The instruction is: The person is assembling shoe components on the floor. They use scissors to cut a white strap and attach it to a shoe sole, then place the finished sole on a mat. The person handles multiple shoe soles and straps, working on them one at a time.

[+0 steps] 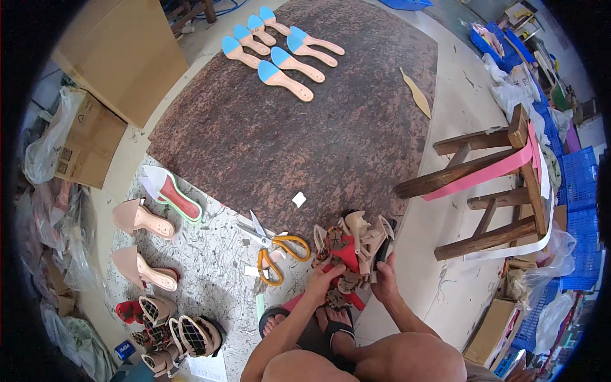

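The bundle of beige and red shoe parts (360, 247) is between the person's two hands, above the near right part of the dark mat (248, 143), close in front of the knees; whether its underside touches the mat, I cannot tell. The left hand (318, 280) has its grip clamped on the red portion at the bundle's near left. The right hand (384, 282) has its grip clamped at the right side, by a dark edge, though some of its fingertips are hidden behind the parts. Probably both hands are needed because the pieces are many and loose, and one grip alone could let some of them slip. Holding it near to the body perhaps also lets the forearms stay low. The scissors (265, 242) with orange handles lie open beside the left forearm, their rings turned toward the person, maybe so that they are easy to take. A small white piece (299, 200) lies alone on the mat. At its far end, the soles with blue toes (291, 84) lie in two rows, all pointing a similar way, which seems to keep them apart and simple to count. On the left, two beige shoe pieces (153, 221) rest on the spotted sheet, and nearer is a cluster of strapped sandals (194, 335), perhaps put aside to leave the middle free. The wooden stool (472, 237) lies on its side at right, with a pink strip (480, 173) laid across it.
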The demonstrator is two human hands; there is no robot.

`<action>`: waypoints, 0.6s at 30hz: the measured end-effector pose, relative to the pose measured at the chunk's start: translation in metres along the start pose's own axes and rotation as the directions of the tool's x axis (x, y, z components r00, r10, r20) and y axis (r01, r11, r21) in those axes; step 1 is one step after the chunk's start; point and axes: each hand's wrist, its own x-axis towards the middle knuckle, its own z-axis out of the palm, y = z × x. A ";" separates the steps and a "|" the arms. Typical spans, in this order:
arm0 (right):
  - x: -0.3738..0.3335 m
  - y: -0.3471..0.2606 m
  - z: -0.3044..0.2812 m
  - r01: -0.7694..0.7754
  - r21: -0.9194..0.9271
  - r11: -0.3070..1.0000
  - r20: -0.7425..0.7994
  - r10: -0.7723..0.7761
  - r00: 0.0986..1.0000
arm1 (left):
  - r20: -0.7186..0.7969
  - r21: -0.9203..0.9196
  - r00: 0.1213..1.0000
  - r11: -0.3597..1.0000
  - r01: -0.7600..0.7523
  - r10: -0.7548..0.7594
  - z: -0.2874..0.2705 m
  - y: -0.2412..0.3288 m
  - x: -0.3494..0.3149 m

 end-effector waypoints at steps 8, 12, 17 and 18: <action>-0.021 0.004 0.056 0.013 -0.070 0.997 0.110 -0.005 0.994 | 0.041 -0.119 0.990 0.985 -0.128 0.134 -0.023 0.020 -0.066; -0.029 0.029 0.112 -0.180 -0.097 0.979 0.208 0.197 0.958 | -0.180 -0.053 0.944 0.956 -0.289 0.276 -0.058 0.045 -0.132; -0.030 0.085 0.205 -0.330 -0.247 0.911 0.433 0.408 0.803 | -0.312 -0.110 0.815 0.834 -0.541 0.488 -0.136 0.041 -0.200; -0.020 0.118 0.203 -0.254 -0.271 0.928 0.487 0.360 0.796 | -0.355 -0.080 0.768 0.801 -0.594 0.534 -0.135 0.046 -0.205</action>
